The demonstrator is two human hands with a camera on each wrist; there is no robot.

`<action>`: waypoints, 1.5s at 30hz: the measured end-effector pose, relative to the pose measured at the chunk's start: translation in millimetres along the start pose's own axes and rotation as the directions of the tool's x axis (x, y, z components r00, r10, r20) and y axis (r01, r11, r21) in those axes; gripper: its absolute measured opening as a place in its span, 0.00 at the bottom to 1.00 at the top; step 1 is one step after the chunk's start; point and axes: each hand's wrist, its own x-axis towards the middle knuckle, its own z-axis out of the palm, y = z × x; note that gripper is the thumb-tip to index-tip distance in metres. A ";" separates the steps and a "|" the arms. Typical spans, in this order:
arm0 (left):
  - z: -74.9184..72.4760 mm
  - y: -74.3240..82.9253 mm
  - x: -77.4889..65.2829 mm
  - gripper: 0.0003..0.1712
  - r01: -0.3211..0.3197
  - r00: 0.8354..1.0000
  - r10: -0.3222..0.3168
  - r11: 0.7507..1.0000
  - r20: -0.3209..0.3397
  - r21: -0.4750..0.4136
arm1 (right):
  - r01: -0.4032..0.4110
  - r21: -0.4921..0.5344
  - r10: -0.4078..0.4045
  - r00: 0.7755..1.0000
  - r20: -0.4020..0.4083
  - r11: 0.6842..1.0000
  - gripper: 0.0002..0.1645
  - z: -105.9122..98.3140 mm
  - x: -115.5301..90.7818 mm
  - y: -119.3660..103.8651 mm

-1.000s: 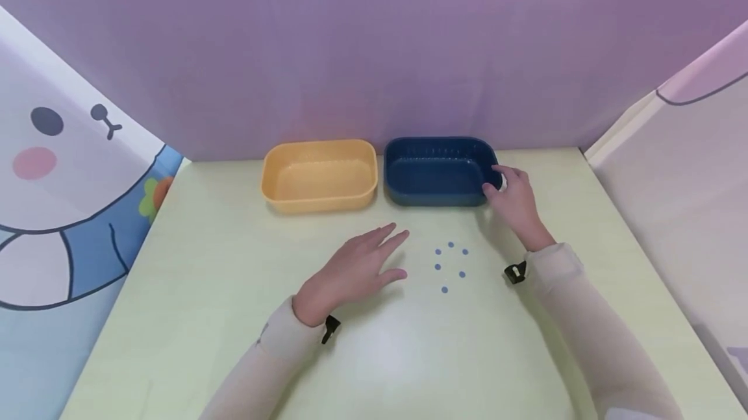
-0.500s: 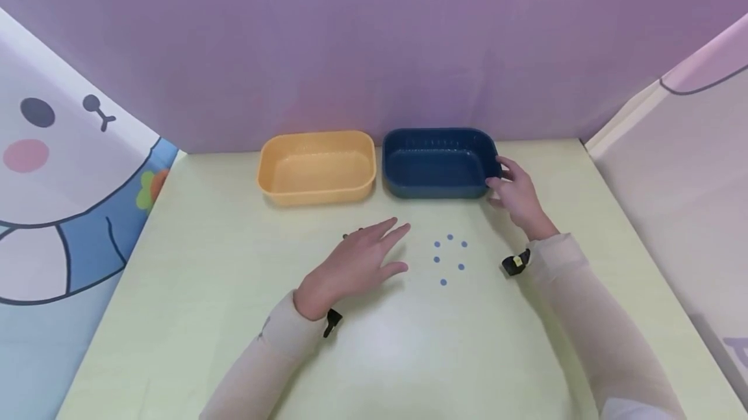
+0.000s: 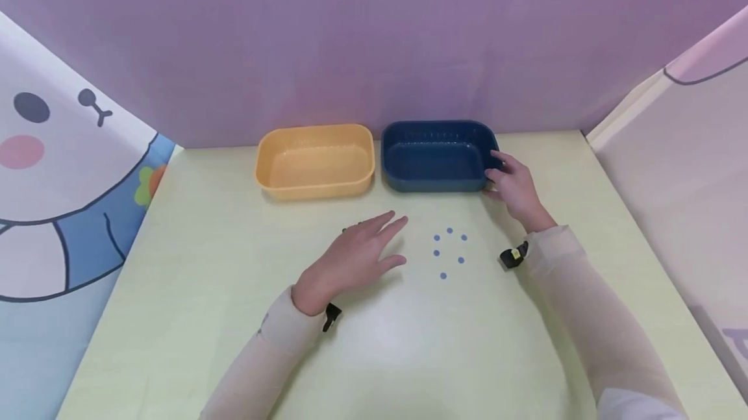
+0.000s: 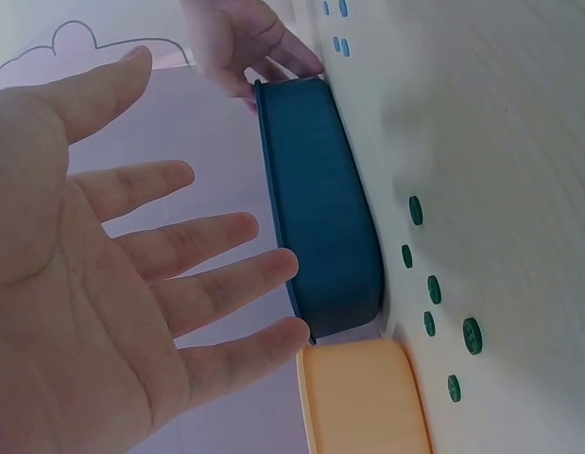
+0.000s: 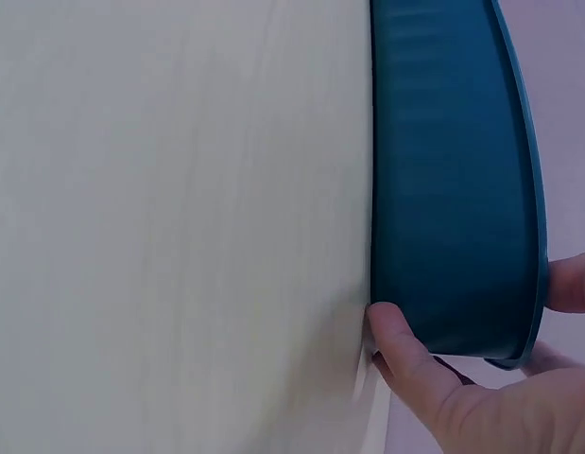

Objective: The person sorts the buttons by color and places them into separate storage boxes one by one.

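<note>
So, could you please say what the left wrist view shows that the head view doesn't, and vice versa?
Only the left wrist view shows the palm of the left hand and all six green discs. Only the head view shows inside the yellow tray and blue tray, plus the cartoon face. Both show that hand, the right hand, trays, blue discs and table.

Pale table point(image 3: 438, 348) before purple backdrop point(image 3: 374, 37), cartoon-printed panel point(image 3: 64, 193) at left, whitish panel point(image 3: 689, 167) at right.
</note>
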 end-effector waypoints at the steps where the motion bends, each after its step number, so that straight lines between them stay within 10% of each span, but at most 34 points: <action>1: 0.1 0.1 0.0 0.39 -0.002 1.000 0.002 1.000 0.002 -0.001 | -0.001 -0.003 0.001 1.000 -0.003 1.000 0.36 0.1 -0.3 -0.1; 23: 14.3 17.6 23.1 0.31 -0.104 0.971 0.074 0.987 0.227 0.122 | -0.029 0.007 0.029 1.000 0.012 1.000 0.37 4.7 -15.0 -11.1; 45: 34.5 28.7 57.3 0.11 -0.169 0.977 0.119 0.937 0.176 0.304 | -0.044 -0.087 0.045 0.999 0.005 0.995 0.35 -4.7 -30.0 -8.1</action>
